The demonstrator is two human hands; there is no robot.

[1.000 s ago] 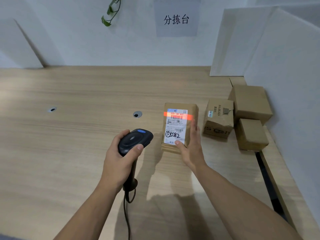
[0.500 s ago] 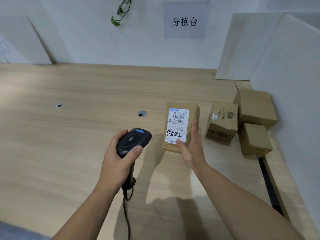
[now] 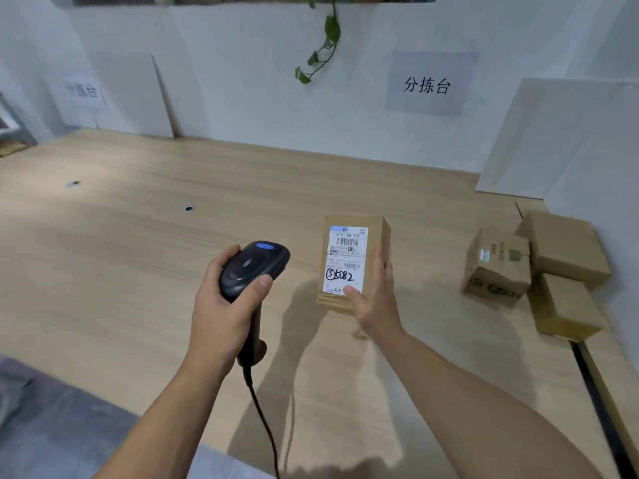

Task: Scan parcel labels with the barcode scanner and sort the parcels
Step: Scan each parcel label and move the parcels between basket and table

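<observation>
My left hand (image 3: 221, 312) grips a black barcode scanner (image 3: 254, 267) with a blue button, its cable hanging toward me. A small brown parcel (image 3: 377, 233) with a white shipping label (image 3: 345, 259) is lifted off the wooden table (image 3: 121, 271). My right hand (image 3: 375, 299) holds it at its near right corner, thumb on the label and fingers along the right side. The label faces up, and the scanner sits just left of the parcel. No scan beam shows on the label.
Three brown cardboard boxes (image 3: 498, 267) (image 3: 567, 247) (image 3: 563, 309) sit clustered at the right edge against a white partition (image 3: 605, 202). Two round holes (image 3: 188, 208) (image 3: 73, 183) are in the tabletop at left. A paper sign (image 3: 428, 84) and a hanging plant sprig (image 3: 321, 46) are on the back wall.
The red scan line on the label went out. My right hand has lifted the parcel off the table and carried it leftward, away from the box cluster; the view swung left.
</observation>
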